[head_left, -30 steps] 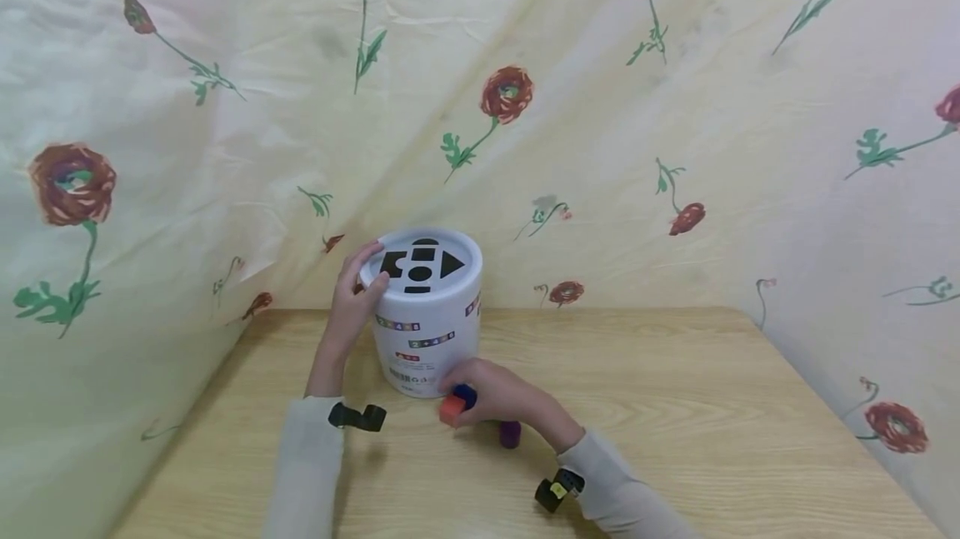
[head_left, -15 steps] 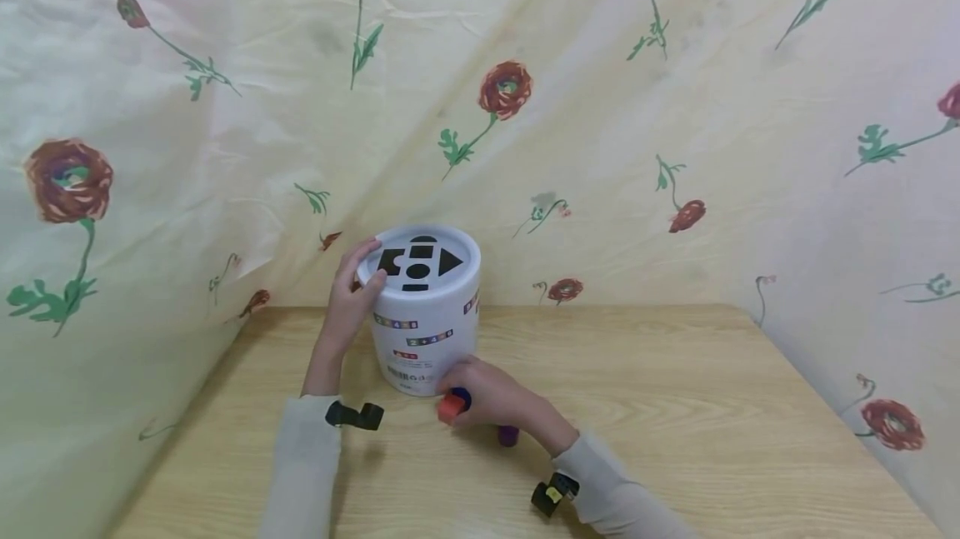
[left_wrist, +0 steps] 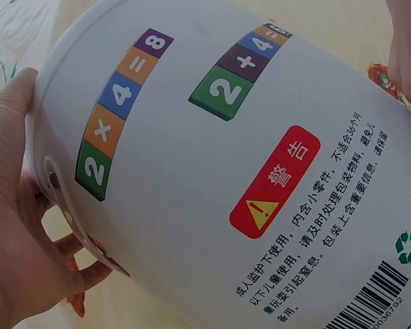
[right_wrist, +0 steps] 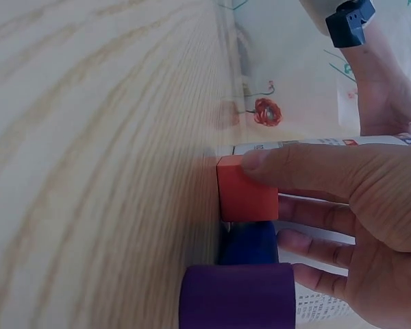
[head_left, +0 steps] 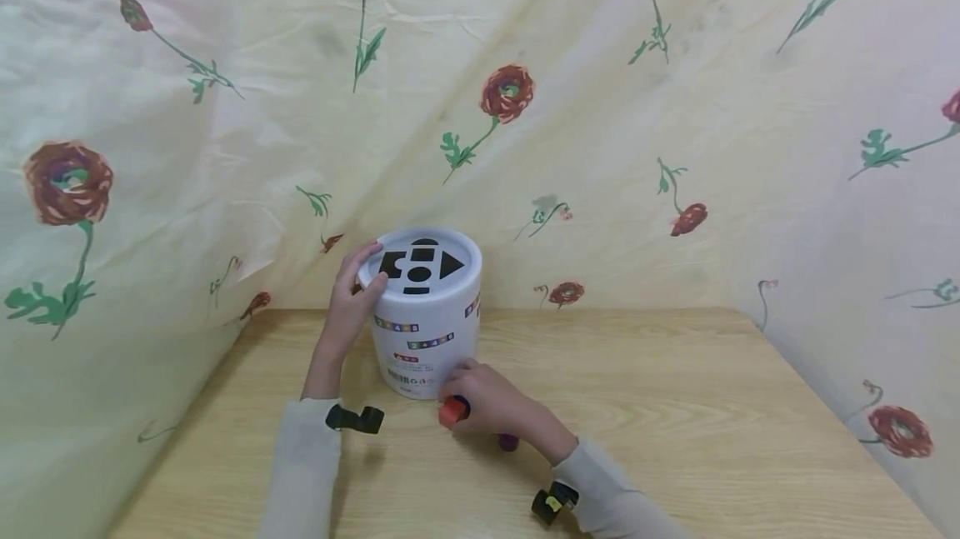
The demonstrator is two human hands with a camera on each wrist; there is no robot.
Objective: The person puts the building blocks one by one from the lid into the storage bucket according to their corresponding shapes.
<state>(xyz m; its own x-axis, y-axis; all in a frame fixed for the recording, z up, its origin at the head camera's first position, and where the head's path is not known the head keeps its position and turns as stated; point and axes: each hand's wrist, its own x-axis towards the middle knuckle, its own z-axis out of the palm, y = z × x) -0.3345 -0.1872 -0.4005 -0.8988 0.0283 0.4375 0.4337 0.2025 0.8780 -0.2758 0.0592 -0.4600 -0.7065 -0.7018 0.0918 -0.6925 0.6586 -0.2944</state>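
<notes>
Block (right_wrist: 248, 195), red and probably light and stiff, suits my right fingers (right_wrist: 312, 166) pinching its flat sides on the counter (head_left: 637, 422), just beside the bucket (head_left: 427, 316), which my left fingers (head_left: 359, 256) clasp.

Clock directions are for the head view, with 12 toward the far curtain. Over the last second, the person's right hand (head_left: 491, 399), near the 5 o'clock edge of the white tub (head_left: 426, 321), shifted slightly, its wrist dropping toward 7 o'clock. The hand came to cover more of two blocks. The blue block (right_wrist: 252, 243), broad and easy to see a second earlier at about 1 o'clock from the red block (head_left: 452, 412), shrank to a dark sliver at about 2. The purple block (right_wrist: 236, 298), at about 4 o'clock from the red one, lost its upper part from sight, leaving only its lower end. The red block itself appeared turned a little, its front showing at a new angle.
</notes>
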